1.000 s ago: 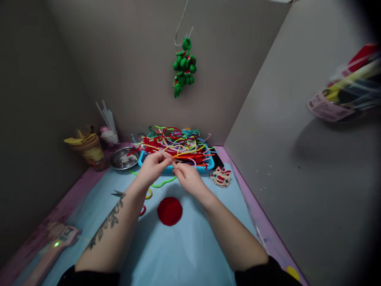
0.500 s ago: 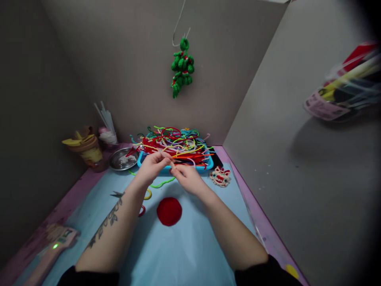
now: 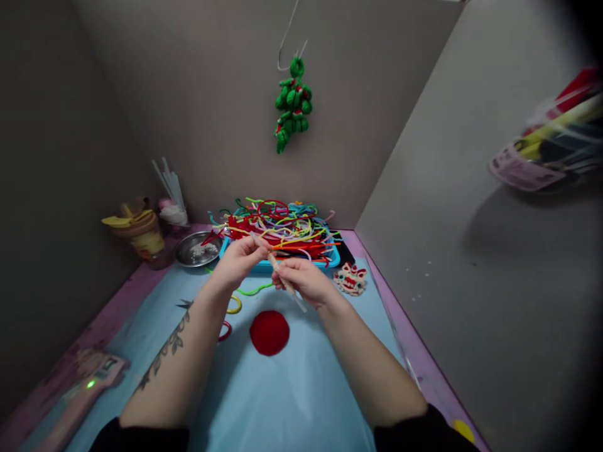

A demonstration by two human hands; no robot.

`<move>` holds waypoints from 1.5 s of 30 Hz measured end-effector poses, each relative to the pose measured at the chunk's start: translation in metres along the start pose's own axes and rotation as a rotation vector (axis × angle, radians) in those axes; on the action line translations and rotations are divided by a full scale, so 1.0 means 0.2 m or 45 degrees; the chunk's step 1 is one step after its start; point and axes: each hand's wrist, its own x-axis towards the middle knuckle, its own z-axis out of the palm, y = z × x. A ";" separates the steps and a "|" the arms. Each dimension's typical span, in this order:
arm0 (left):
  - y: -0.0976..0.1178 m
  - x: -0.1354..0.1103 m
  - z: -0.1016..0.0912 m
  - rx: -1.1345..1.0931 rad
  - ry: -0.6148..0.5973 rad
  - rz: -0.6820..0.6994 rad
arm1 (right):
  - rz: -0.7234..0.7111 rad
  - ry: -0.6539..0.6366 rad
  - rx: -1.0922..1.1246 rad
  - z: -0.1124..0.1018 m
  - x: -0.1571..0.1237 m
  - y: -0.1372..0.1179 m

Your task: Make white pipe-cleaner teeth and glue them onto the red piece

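Note:
My left hand (image 3: 239,260) and my right hand (image 3: 304,280) meet above the blue mat, both pinched on one pale pipe cleaner (image 3: 282,279) that runs down to the right between them. Its free end pokes out below my right hand. Just behind them a blue tray (image 3: 333,258) holds a tangled heap of coloured pipe cleaners (image 3: 276,227). A round red pipe-cleaner disc (image 3: 269,333) lies on the mat below my hands.
A green pipe-cleaner figure (image 3: 293,103) hangs on a wire from above. At back left stand a metal dish (image 3: 196,250), a cup of white sticks (image 3: 171,207) and a brown pot (image 3: 141,232). A small red-and-white figure (image 3: 350,279) lies right of the tray; scissors (image 3: 185,305) and a pink device (image 3: 80,392) at left.
My right hand has turned and drawn slightly toward me, and the pale pipe cleaner now shows slanting out below it. My left hand stays almost where it was.

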 end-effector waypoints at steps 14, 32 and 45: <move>-0.06 0.05 -0.07 -0.154 0.320 0.035 | -0.151 0.121 -0.433 -0.16 -0.01 -0.04; -0.08 0.05 -0.07 0.008 0.452 -0.184 | -0.535 0.611 -1.474 -0.11 -0.02 -0.03; -0.04 0.04 -0.06 -0.052 0.501 -0.261 | -0.773 0.831 -1.567 -0.12 0.00 0.04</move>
